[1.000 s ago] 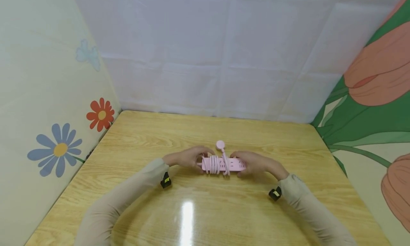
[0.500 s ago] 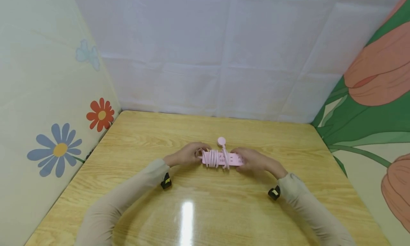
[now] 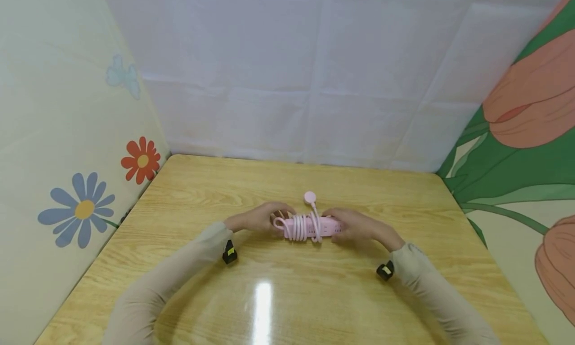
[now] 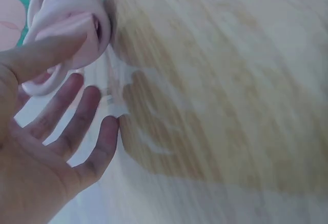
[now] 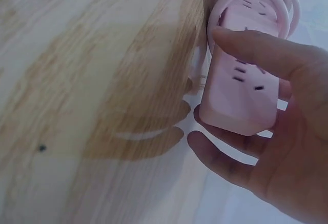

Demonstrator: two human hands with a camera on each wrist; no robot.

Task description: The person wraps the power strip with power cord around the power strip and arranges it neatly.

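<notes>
A pink power strip lies crosswise between both hands, its pale pink cord wound several times round its left part. The round plug sticks out on the far side. My right hand grips the right end; in the right wrist view the thumb lies over the socket face and fingers curl beneath. My left hand is at the left end, fingers spread and loosely bent. In the left wrist view its thumb overlaps the strip's end, beside a loose loop of cord.
The glossy wood-grain table reflects a bright light. A white cloth hangs behind it. Flower-patterned panels stand at the left and right. Small black devices sit at both wrists.
The power strip moved slightly away, then slightly back toward me. My left hand has shifted a little left and loosened at the end, where a cord loop now bulges out. The right hand keeps its grip.
</notes>
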